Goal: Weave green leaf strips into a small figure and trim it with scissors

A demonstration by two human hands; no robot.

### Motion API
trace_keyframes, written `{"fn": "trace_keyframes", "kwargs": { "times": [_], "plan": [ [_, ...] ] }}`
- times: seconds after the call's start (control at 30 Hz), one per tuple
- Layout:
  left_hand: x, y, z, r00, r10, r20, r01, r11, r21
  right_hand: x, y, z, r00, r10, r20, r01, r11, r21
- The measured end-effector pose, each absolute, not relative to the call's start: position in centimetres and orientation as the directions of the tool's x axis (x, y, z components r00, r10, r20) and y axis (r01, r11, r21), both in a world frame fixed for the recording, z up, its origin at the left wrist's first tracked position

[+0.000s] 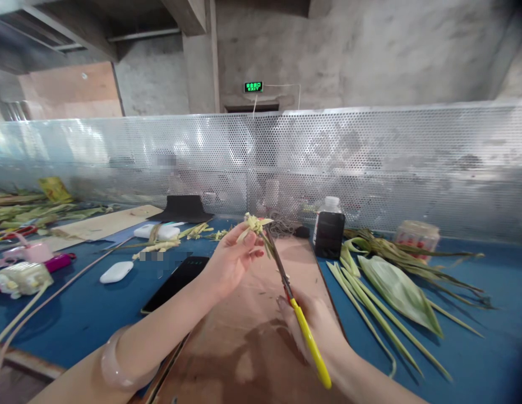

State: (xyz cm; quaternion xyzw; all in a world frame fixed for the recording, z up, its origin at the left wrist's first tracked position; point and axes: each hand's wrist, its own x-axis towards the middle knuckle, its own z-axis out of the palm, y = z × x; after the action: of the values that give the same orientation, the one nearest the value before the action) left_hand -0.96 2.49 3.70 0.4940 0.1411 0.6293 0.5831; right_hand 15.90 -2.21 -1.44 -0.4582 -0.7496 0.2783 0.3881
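Between the fingertips of my left hand (233, 255) is a small pale-yellow woven flower (254, 224) made of leaf strips, with loose ends hanging down. My right hand (313, 320) is closed around scissors (305, 331) with yellow handles. Their dark blades point up and away, with the tips at the flower's strips just right of my left fingers. Whether the blades touch the strips I cannot tell. Below both hands lies a brown board (239, 336).
Right of the board stand a dark-labelled bottle (329, 230), green leaves (399, 292), dried strips and a clear jar (417, 238). On the left are a phone (176, 286), a white case (116, 272), a power strip (23, 279) and cords. A perforated metal panel (370, 168) closes the back.
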Motion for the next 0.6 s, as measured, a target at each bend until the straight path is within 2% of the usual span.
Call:
{"fn": "trace_keyframes", "kwargs": {
  "times": [0.33, 0.5, 0.6],
  "plan": [
    [-0.84, 2.31, 3.97, 0.152, 0.884, 0.443, -0.604, -0.271, 0.749, 15.83, -2.11, -1.79, -0.276, 0.915, 0.295, 0.436, 0.392, -0.81],
    [-0.83, 2.38, 3.94, 0.145, 0.886, 0.44, -0.612, -0.269, 0.744, 15.79, -2.23, -1.7, -0.265, 0.906, 0.329, 0.457, 0.419, -0.785],
    [-0.93, 2.51, 3.78, 0.157, 0.88, 0.448, -0.611, -0.269, 0.745, 15.85, -2.3, -1.69, -0.272, 0.919, 0.286, 0.454, 0.384, -0.804]
  ]
}}
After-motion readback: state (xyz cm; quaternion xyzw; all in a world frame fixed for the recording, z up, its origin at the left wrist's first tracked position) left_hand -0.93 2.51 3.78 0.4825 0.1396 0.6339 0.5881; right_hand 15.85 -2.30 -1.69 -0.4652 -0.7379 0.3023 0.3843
